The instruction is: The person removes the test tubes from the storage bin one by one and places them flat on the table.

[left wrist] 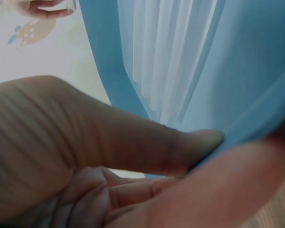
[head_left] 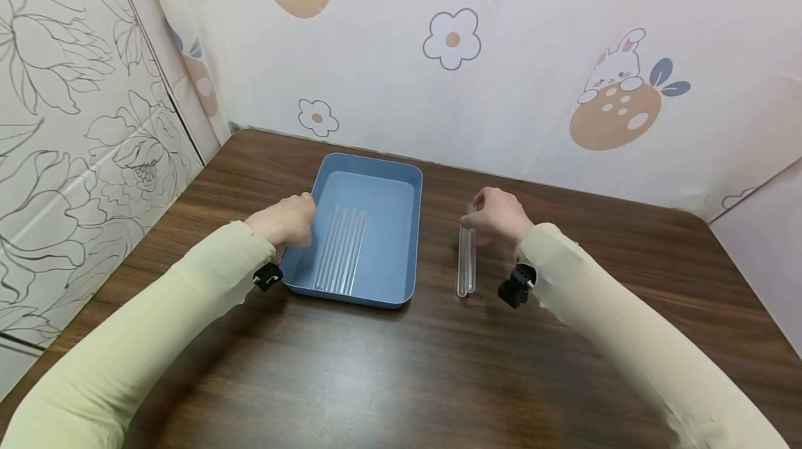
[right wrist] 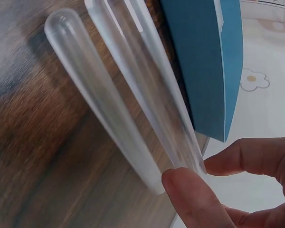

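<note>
On the left of the blue tray (head_left: 388, 233), my left hand (head_left: 289, 221) grips the tray's side wall, thumb inside and fingers outside in the left wrist view. Several clear test tubes (head_left: 340, 250) lie side by side in the tray's left part. To the right of the tray, my right hand (head_left: 498, 212) pinches the far end of a clear test tube (right wrist: 149, 90) between thumb and finger. A second clear test tube (right wrist: 102, 97) lies next to it on the table, farther from the tray. Whether the pinched tube touches the table I cannot tell.
The dark wooden table (head_left: 301, 379) carries the tray and tubes. A patterned wall (head_left: 520, 73) rises along its back edge, and a panel with flower line drawings (head_left: 69, 122) stands along the left side.
</note>
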Motion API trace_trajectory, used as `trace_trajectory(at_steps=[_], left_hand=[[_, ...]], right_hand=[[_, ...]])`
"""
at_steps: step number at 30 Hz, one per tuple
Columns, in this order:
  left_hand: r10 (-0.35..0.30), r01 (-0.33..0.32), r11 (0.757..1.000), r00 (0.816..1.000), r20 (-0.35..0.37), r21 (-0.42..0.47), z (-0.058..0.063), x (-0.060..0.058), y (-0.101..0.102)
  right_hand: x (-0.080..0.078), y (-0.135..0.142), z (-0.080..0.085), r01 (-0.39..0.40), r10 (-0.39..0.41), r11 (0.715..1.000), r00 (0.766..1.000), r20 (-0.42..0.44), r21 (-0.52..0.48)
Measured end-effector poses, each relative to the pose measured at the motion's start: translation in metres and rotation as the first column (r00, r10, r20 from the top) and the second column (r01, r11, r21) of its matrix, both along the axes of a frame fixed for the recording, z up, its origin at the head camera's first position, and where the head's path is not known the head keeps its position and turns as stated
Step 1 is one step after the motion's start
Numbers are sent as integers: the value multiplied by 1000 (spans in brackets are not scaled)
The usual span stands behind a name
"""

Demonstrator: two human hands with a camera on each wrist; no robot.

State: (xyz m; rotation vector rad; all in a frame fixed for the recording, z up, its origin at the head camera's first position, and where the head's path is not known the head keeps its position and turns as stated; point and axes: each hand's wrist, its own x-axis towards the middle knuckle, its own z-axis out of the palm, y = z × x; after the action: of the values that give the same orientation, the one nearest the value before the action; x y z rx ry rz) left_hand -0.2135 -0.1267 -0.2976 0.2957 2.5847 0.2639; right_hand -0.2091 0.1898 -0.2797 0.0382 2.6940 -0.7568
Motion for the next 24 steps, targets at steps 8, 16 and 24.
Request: trace_trajectory(at_steps=[8,16,24], left_hand=[[-9,9,1000,1000,-2,13,-1,0,-1],[1,-1,1000,1000,6,6,-1,-1,-1],[7,-7,1000,1000,13,22,0,0,-1]], right_hand=[[0,11,-6,8,-8,999,1000,-9,32],[-1,17,-15,15,-15,999,1000,4,47],[-1,19,-23,16,-17,999,1000,13,44]])
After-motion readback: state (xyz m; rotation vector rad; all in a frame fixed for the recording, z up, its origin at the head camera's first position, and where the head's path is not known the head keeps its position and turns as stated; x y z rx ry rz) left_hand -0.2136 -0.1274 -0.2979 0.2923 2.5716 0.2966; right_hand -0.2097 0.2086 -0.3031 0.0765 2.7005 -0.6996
